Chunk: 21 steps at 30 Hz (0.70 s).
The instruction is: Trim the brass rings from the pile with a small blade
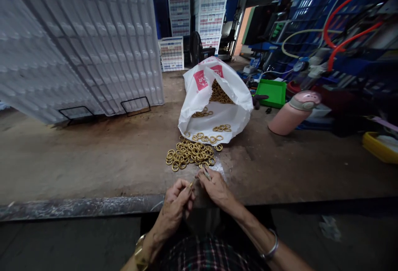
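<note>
Close to the table's front edge, my left hand (178,199) pinches a brass ring (191,184) between thumb and fingers. My right hand (217,187) is closed around a thin pointed metal tool (206,174), whose exact kind I cannot make out. Its tip is near the ring; whether they touch is unclear. Just beyond both hands lies a loose pile of brass rings (191,152). Behind the pile, a white woven sack (239,117) lies with its mouth towards me, more rings inside and at its lip.
Stacked clear plastic trays (93,38) stand at the left beside black wire bookends (136,106). To the right are a pink bottle (292,113), a green tray (271,92) and a yellow container (381,146). Orange hoses (331,22) hang at the upper right; white crates (211,9) stand behind.
</note>
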{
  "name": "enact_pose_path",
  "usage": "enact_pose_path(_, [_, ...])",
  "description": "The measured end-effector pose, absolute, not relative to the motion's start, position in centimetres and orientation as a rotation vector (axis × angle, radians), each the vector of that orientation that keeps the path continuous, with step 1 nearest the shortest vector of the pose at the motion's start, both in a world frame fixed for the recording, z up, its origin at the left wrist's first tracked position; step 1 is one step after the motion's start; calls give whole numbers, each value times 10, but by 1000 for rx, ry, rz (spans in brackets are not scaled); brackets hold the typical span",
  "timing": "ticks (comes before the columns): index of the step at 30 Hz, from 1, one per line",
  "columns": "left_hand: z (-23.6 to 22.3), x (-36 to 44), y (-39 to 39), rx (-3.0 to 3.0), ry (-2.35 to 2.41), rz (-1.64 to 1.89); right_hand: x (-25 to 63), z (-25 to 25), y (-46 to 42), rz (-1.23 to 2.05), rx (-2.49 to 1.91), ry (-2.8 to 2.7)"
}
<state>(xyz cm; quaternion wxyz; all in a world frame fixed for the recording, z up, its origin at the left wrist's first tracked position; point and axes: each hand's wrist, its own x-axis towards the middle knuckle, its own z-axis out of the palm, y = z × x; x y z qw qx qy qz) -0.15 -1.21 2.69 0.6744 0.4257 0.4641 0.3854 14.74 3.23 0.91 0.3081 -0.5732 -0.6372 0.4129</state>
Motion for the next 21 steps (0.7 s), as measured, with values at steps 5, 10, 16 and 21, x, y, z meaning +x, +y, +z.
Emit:
enact_pose_path(5, [19, -6, -10, 927, 1039, 863, 135, 20, 26, 1341, -1270, -1637])
enact_pose_path(10, [17, -7, -9, 937, 1023, 863, 132, 23, 26, 1357, -1296, -1628])
enact_pose_path(16, [9, -6, -8, 865, 990, 903, 131, 24, 26, 1340, -1323, -1638])
enact_pose_path(21, [6, -7, -8, 800, 1022, 920, 129, 19, 26, 1191, -1383, -1722])
